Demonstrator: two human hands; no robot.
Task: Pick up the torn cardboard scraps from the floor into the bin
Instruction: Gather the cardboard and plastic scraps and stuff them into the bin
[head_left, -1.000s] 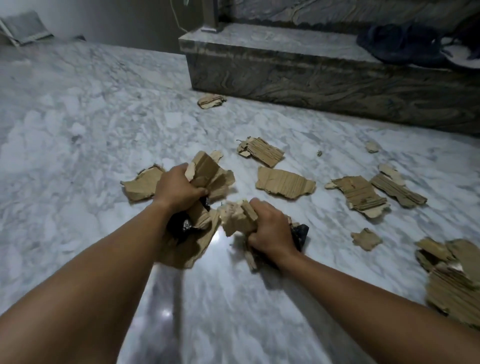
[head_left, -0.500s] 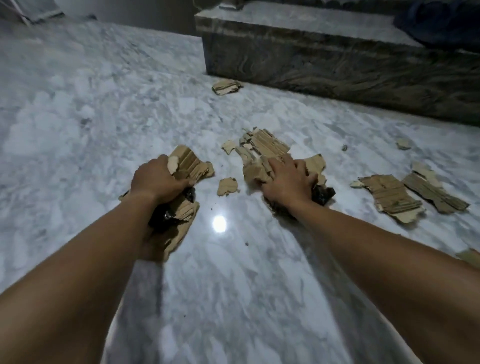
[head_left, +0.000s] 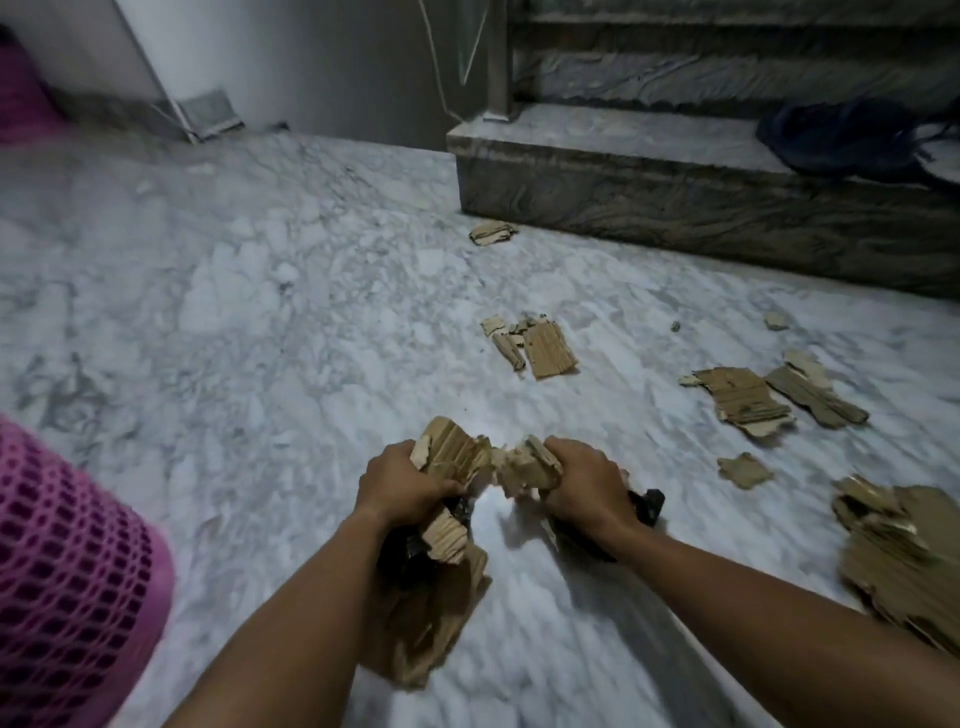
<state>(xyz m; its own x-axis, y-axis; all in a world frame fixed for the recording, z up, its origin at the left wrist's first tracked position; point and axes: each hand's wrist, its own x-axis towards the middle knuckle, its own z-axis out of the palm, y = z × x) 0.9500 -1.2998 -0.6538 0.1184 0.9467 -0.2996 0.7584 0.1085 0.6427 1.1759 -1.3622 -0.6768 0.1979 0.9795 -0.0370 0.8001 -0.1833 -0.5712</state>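
We see two bare arms reaching forward over a pale marble floor (head_left: 260, 312), each hand full. The left hand (head_left: 402, 480) is clenched around a thick bundle of torn cardboard (head_left: 452, 457), with a larger brown piece hanging below the wrist and something dark bunched among the pieces. The right hand (head_left: 584, 486) is clenched around a smaller wad of cardboard (head_left: 527, 470), with another dark bit poking out on its right side. Half a second ago both hands were pressed down on the floor, farther from us, the right one gathering pieces; now they have lifted clear and drawn close together, and the flat piece that lay near the right hand is gone from the floor. Our view has also swung left, so a pink mesh bin (head_left: 67, 561) has come into sight at the near left edge. We judge that the gathering step is over for this load and that the next move is to carry both handfuls left to the bin. Much still lies on the floor: a small cluster (head_left: 540, 345) ahead, several flat pieces (head_left: 748, 402) to the right, a big heap (head_left: 904, 551) at the near right, and one scrap (head_left: 492, 232) by the far stone step (head_left: 675, 208).
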